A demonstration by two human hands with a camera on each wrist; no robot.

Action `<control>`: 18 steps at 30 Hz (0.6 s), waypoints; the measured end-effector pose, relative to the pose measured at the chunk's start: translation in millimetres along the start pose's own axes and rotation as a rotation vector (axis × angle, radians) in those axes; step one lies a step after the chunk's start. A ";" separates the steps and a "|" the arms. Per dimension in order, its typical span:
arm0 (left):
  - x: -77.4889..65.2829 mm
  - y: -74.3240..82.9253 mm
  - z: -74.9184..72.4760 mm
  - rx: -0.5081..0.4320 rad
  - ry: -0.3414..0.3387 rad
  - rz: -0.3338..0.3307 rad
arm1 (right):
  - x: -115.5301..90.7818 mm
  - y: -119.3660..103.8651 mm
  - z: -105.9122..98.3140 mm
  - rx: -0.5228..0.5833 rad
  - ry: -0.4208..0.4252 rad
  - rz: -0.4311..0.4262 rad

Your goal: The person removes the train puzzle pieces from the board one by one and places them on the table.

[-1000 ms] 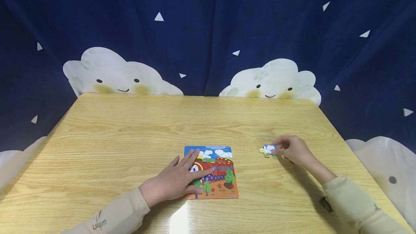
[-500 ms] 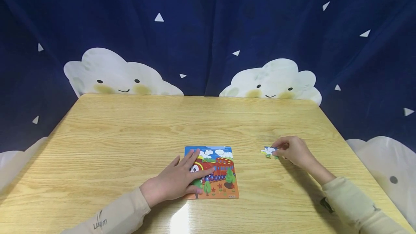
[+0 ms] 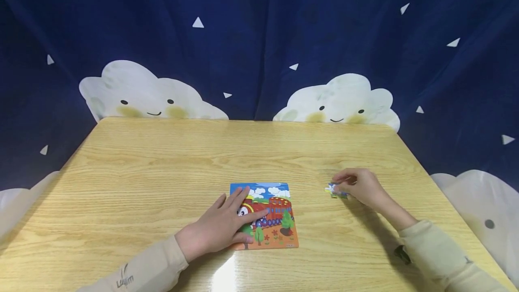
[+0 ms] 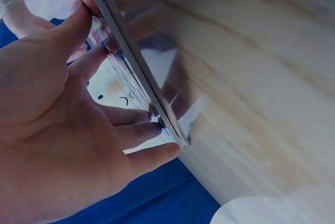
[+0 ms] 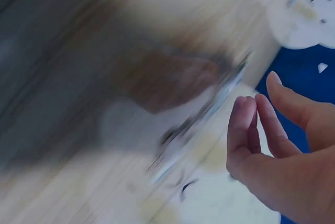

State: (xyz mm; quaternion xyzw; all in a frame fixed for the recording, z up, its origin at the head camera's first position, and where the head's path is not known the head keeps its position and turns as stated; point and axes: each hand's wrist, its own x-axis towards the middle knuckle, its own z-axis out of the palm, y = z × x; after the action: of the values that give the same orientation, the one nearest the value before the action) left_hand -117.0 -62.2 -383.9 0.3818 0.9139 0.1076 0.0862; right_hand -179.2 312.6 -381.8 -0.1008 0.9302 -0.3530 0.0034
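Observation:
A square puzzle (image 3: 277, 211) lies flat on the table, showing a red train with eyes, trees and clouds. My left hand (image 3: 216, 229) rests on its left part with spread fingers, hiding some of the picture. In the left wrist view, the fingertips lie along the face of the puzzle (image 4: 133, 59), which is seen edge-on. To the right, a loose jigsaw piece (image 3: 330, 189) in blue, white and green lies under my right hand (image 3: 361, 188). In the right wrist view, a gap shows between thumb and fingertips, and the blurred piece (image 5: 207, 111) sits beside them.
The wooden table (image 3: 182, 161) spreads all around the puzzle. Behind it hangs a dark blue curtain (image 3: 243, 35) with white triangles and smiling clouds (image 3: 340, 96).
My right hand has shifted slightly left over the loose piece, covering more of it. Its fingertips were at the piece's right side before. The left hand and the puzzle have stayed put.

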 end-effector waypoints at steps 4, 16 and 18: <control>-0.9 -0.8 0.2 -0.012 0.012 0.005 | 5.8 -24.8 16.6 0.176 -0.090 0.035; -18.6 -13.8 2.7 -0.031 0.040 -0.013 | 31.6 -103.4 97.5 0.561 -0.322 0.092; -20.6 -14.5 3.6 -0.022 0.054 -0.009 | 32.6 -111.8 105.2 0.561 -0.329 0.103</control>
State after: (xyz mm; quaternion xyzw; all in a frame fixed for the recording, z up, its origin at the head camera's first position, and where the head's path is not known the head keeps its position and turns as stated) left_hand -111.7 -86.4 -389.6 0.3737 0.9164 0.1275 0.0660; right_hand -182.2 155.7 -385.1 -0.1045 0.7876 -0.5736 0.1993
